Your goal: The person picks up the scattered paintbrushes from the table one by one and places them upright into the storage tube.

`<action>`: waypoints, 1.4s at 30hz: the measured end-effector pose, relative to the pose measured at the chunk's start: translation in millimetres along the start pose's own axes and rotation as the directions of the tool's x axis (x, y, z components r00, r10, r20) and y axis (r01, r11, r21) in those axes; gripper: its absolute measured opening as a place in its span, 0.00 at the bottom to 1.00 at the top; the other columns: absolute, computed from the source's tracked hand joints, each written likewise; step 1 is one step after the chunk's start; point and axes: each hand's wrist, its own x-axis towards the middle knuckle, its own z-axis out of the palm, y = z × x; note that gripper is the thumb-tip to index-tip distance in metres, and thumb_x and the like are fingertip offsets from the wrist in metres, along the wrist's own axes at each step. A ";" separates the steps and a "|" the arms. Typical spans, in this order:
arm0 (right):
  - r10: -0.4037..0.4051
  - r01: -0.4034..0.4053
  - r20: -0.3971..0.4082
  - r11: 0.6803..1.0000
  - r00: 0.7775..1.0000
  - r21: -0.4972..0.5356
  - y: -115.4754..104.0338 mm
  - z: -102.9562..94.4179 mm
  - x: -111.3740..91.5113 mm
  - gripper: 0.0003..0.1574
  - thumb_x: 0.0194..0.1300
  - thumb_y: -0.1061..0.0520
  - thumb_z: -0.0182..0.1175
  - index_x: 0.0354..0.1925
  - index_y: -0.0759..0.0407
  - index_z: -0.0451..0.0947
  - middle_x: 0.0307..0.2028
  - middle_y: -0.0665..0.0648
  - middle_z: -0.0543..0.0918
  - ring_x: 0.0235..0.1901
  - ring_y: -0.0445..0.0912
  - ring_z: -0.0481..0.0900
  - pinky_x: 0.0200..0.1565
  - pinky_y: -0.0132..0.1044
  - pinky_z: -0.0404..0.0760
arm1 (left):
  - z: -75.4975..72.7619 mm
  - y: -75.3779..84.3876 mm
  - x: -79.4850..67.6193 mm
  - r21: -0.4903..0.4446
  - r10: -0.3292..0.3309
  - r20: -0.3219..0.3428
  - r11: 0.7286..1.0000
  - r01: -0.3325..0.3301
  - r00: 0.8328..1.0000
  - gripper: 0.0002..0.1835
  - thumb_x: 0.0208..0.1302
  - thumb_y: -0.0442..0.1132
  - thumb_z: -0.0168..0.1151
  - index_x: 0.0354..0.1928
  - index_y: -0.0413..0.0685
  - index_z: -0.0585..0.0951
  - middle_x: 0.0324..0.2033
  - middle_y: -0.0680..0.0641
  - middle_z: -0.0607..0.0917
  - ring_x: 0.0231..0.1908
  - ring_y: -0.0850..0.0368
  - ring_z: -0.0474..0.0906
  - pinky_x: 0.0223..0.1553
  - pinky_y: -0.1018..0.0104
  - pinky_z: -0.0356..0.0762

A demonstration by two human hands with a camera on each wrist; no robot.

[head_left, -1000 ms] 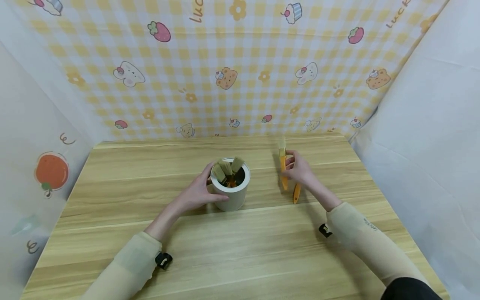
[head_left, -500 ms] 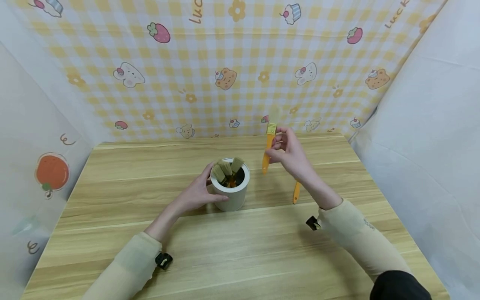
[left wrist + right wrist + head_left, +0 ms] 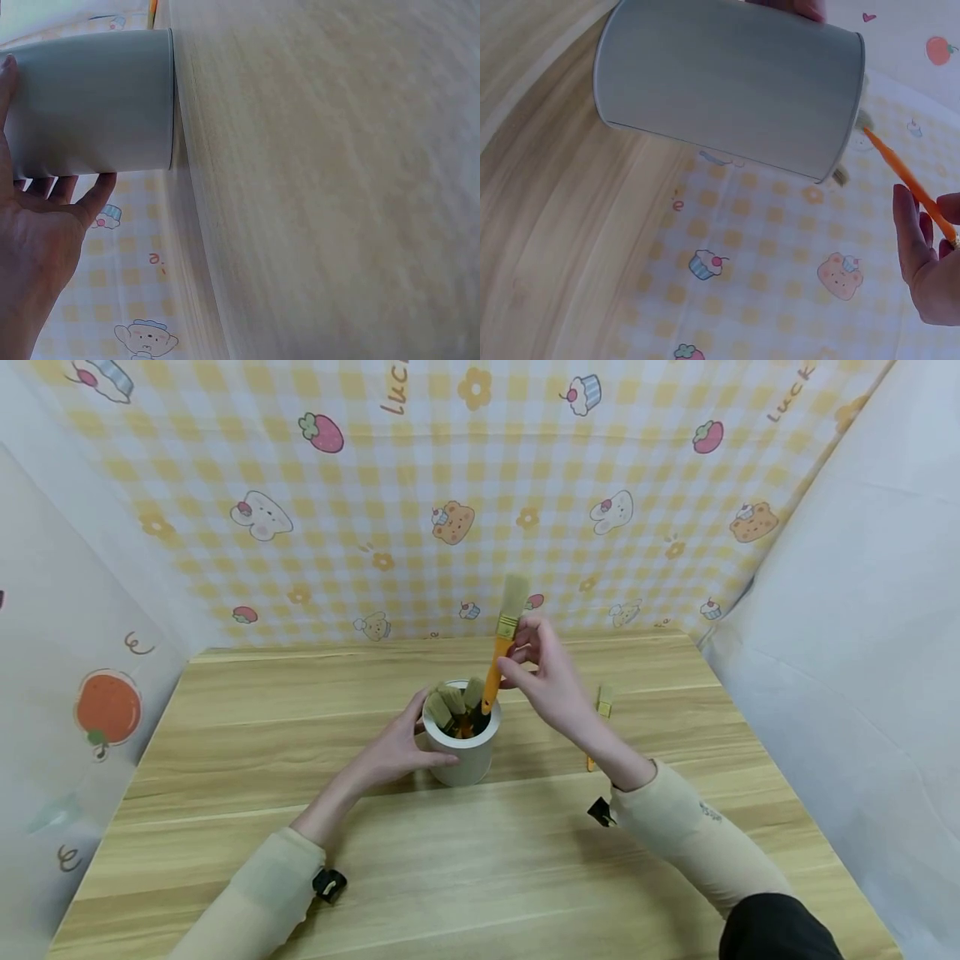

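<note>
A pale grey-white can [image 3: 463, 766] stands upright on the table, with several paintbrushes [image 3: 452, 697] in it, bristles up. Around its left side my left hand [image 3: 392, 745] holds it, thumb in front and fingers behind; the left wrist view shows those fingers against the can wall [image 3: 90, 105]. My right hand [image 3: 553, 681] pinches another paintbrush [image 3: 499, 662] by its orange handle. This brush tilts bristles up, its handle end over the right part of the can's mouth. In the right wrist view the orange handle [image 3: 907, 172] points at the can's rim.
One more paintbrush [image 3: 604, 703] lies on the wooden table [image 3: 450, 877] to the right, partly hidden behind my right forearm. A yellow checked cloth [image 3: 337, 510] hangs at the back. White cloth walls [image 3: 840, 593] stand on both sides.
My right hand has lifted the paintbrush from the table's right side and carried it left to the can's mouth. My left hand stays on the can.
</note>
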 end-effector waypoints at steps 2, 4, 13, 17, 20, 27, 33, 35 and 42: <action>-0.014 0.014 0.005 0.998 1.000 -0.057 2.5 2.5 -2.2 0.23 0.73 0.67 0.58 0.62 0.65 0.63 0.47 0.64 0.78 0.42 0.52 0.83 0.39 0.38 0.91 | 0.3 0.0 -0.2 0.001 0.000 0.001 1.000 0.000 1.000 0.60 0.54 0.49 0.81 0.81 0.65 0.50 0.76 0.45 0.66 0.75 0.33 0.63 0.74 0.30 0.62; -0.023 0.024 0.011 0.992 1.000 -0.124 5.3 4.6 -4.4 0.21 0.74 0.65 0.59 0.60 0.64 0.65 0.46 0.64 0.80 0.41 0.52 0.84 0.38 0.37 0.90 | 0.4 -0.1 -0.4 0.001 0.000 0.002 1.000 0.000 1.000 0.60 0.54 0.49 0.81 0.81 0.65 0.50 0.76 0.45 0.66 0.75 0.33 0.63 0.74 0.30 0.62; -0.049 0.061 0.046 0.950 0.998 -0.308 18.9 11.7 -11.1 0.12 0.74 0.60 0.61 0.52 0.60 0.72 0.40 0.58 0.85 0.42 0.48 0.85 0.40 0.39 0.88 | 0.9 -0.6 -0.1 0.006 0.003 -0.006 1.000 -0.003 1.000 0.60 0.54 0.49 0.81 0.81 0.64 0.50 0.76 0.45 0.66 0.74 0.33 0.64 0.73 0.31 0.64; -0.064 0.077 0.052 0.941 0.997 -0.330 24.1 13.0 -13.5 0.10 0.72 0.61 0.63 0.49 0.60 0.73 0.39 0.58 0.83 0.41 0.47 0.85 0.40 0.39 0.89 | 0.9 -0.7 0.0 0.001 0.011 -0.005 1.000 -0.011 1.000 0.60 0.54 0.48 0.81 0.81 0.65 0.50 0.75 0.45 0.67 0.75 0.34 0.64 0.73 0.31 0.64; -0.072 0.086 0.053 0.939 0.996 -0.333 27.7 12.9 -15.1 0.10 0.71 0.62 0.63 0.48 0.60 0.73 0.39 0.58 0.83 0.40 0.47 0.85 0.40 0.41 0.89 | 0.8 -1.1 0.1 -0.006 0.014 -0.002 1.000 -0.014 1.000 0.59 0.54 0.49 0.81 0.81 0.66 0.51 0.75 0.46 0.67 0.75 0.35 0.64 0.73 0.30 0.63; -0.067 0.071 0.026 0.944 0.997 -0.321 32.4 8.9 -16.8 0.09 0.73 0.61 0.61 0.50 0.61 0.77 0.42 0.58 0.85 0.41 0.47 0.84 0.41 0.44 0.88 | 0.6 -1.3 1.0 -0.015 0.027 -0.004 1.000 -0.028 1.000 0.58 0.54 0.46 0.81 0.80 0.67 0.52 0.75 0.45 0.67 0.75 0.36 0.64 0.74 0.31 0.62; -0.008 -0.001 -0.030 0.958 1.000 -0.287 33.3 -2.8 -17.1 0.13 0.74 0.61 0.61 0.54 0.61 0.76 0.43 0.59 0.85 0.40 0.48 0.83 0.39 0.34 0.85 | 0.1 -0.5 1.8 -0.008 0.022 -0.002 1.000 -0.022 1.000 0.58 0.53 0.47 0.81 0.80 0.67 0.53 0.75 0.45 0.68 0.74 0.32 0.65 0.72 0.30 0.64; 0.012 -0.023 -0.044 0.966 0.999 -0.258 35.5 -8.3 -17.0 0.15 0.74 0.61 0.60 0.56 0.61 0.76 0.43 0.60 0.84 0.39 0.49 0.83 0.37 0.31 0.85 | 0.1 -0.7 1.9 -0.003 0.020 -0.001 1.000 -0.020 1.000 0.58 0.53 0.48 0.82 0.80 0.67 0.52 0.75 0.45 0.68 0.73 0.30 0.65 0.71 0.29 0.65; 0.095 -0.105 -0.091 0.988 0.991 -0.112 53.0 -34.5 -14.4 0.20 0.74 0.63 0.59 0.61 0.66 0.71 0.47 0.67 0.81 0.40 0.54 0.83 0.38 0.33 0.89 | -1.2 -0.6 1.5 0.000 0.008 -0.002 1.000 -0.008 1.000 0.59 0.53 0.48 0.82 0.80 0.67 0.51 0.76 0.44 0.66 0.73 0.27 0.64 0.71 0.28 0.64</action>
